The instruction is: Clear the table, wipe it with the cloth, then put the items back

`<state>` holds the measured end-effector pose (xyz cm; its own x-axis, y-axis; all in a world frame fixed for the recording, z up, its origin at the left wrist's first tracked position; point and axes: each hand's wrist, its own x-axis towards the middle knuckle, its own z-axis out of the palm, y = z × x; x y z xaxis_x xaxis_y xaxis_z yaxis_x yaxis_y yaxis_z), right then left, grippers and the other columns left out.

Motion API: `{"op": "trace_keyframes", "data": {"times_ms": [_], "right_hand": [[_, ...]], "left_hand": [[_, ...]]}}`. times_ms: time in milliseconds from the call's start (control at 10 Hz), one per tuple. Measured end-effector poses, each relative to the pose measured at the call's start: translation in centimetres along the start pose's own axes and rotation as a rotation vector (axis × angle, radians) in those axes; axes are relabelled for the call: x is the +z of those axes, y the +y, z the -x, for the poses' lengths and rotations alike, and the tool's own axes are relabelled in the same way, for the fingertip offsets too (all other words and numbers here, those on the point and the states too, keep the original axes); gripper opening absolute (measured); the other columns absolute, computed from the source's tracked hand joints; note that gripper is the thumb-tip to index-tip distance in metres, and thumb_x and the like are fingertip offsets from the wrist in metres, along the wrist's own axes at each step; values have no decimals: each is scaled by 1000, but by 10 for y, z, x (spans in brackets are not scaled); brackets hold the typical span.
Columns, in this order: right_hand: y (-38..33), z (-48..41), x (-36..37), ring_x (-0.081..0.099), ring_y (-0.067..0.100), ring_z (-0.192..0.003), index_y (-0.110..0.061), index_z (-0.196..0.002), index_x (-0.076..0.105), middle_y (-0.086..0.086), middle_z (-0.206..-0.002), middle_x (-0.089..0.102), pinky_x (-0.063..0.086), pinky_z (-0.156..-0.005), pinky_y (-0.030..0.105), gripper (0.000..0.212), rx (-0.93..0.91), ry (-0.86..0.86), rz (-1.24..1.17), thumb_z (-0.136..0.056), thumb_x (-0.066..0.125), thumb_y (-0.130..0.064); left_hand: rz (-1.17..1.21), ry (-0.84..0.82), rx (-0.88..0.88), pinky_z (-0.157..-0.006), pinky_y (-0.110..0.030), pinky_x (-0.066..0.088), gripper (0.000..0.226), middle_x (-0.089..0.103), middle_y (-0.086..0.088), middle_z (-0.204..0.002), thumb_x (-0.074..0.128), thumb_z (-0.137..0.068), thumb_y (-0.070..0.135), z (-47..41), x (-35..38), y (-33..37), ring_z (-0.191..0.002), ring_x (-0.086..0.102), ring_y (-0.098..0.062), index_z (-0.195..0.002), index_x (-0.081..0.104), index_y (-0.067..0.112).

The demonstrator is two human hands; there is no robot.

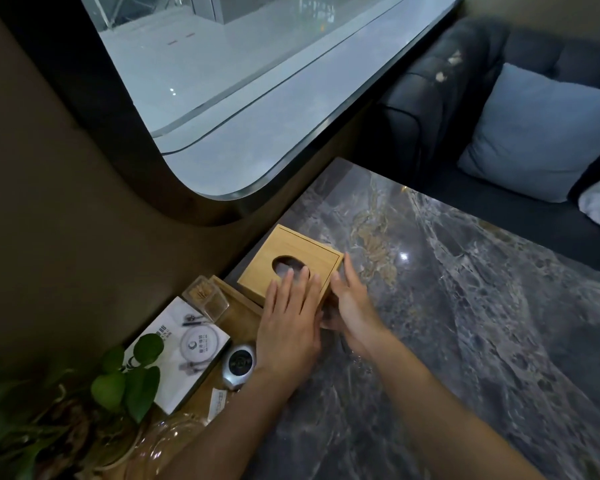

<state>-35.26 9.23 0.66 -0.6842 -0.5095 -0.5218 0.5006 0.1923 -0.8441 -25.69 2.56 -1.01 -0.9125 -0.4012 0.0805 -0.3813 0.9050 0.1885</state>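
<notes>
Fingers (300, 277) of left hand (288, 327) spread flat atop tissue box (284, 259); right hand (352, 306) open against box side.

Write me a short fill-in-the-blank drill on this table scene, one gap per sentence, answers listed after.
1. The left hand lies flat on top of the ______ tissue box.
2. The opening in the box's lid is ______ in shape.
3. The clear holder left of the box holds ______.
4. The right hand is against the box's ______ side.

Answers: wooden; oval; toothpicks; right
</notes>
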Motion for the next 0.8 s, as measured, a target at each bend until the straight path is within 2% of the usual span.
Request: {"op": "trace_keyframes", "data": {"times_ms": [100, 200, 300, 400, 500, 600, 700, 800], "right_hand": [[-5, -5, 12, 51, 21, -110, -49, -141, 14, -1, -131, 50, 52, -87, 51, 52, 18, -36, -26, -99, 36, -28], [-11, -9, 26, 48, 21, -113, -47, -142, 13, 2, -139, 44, 50, -93, 50, 53, 4, -44, 0, -99, 37, -28], [-11, -17, 35, 42, 24, -125, -42, -144, 9, 1, -148, 32, 44, -102, 50, 55, -7, -53, 55, -99, 36, -29], [-8, -26, 37, 35, 24, -135, -41, -144, 5, 1, -154, 26, 36, -109, 50, 57, -41, -49, 131, -97, 36, -35], [-5, -28, 36, 35, 24, -136, -41, -144, 4, 0, -153, 29, 32, -111, 50, 59, -51, -59, 167, -95, 37, -40], [-4, -28, 33, 34, 24, -136, -44, -142, 6, 0, -153, 30, 30, -112, 51, 66, -45, -91, 211, -87, 41, -52], [-8, -25, 28, 34, 21, -136, -35, -146, 9, -2, -151, 33, 26, -115, 44, 70, -71, -70, 308, -87, 43, -53], [-19, -17, 15, 32, 24, -138, -28, -147, 15, 5, -152, 33, 27, -114, 43, 66, -169, 37, 462, -91, 46, -46]], "left_hand": [[-49, -10, -46, -117, -46, 17, 55, 44, -10, -145, 36, -85, 27, -5, -1, -11, -137, 34, -30, -139, 37, 15], [-50, -48, -88, -112, -49, 17, 60, 39, -11, -148, 46, -83, 26, -9, -5, -24, -139, 30, -31, -141, 34, 16], [-4, -34, -122, -111, -51, 15, 59, 37, -11, -149, 32, -84, 27, -13, -10, -32, -140, 27, -32, -142, 32, 16], [-1, -13, -114, -109, -52, 17, 59, 40, -11, -147, 43, -83, 22, -15, -9, -34, -138, 31, -32, -141, 35, 16], [68, 16, -116, -113, -44, 4, 61, 28, -9, -154, 48, -88, 17, -15, -9, -33, -144, 17, -29, -145, 26, 19], [111, 12, -120, -113, -38, -9, 59, 14, -3, -158, 40, -94, 19, -17, -11, -33, -146, 1, -23, -147, 15, 24], [160, 14, -135, -114, -37, -7, 57, 16, 0, -158, 40, -94, 25, -17, -18, -31, -146, 2, -20, -146, 17, 26], [185, -4, -139, -117, -39, 1, 56, 19, 2, -157, 41, -93, 32, -19, -27, -28, -146, 5, -19, -145, 22, 25]]}}
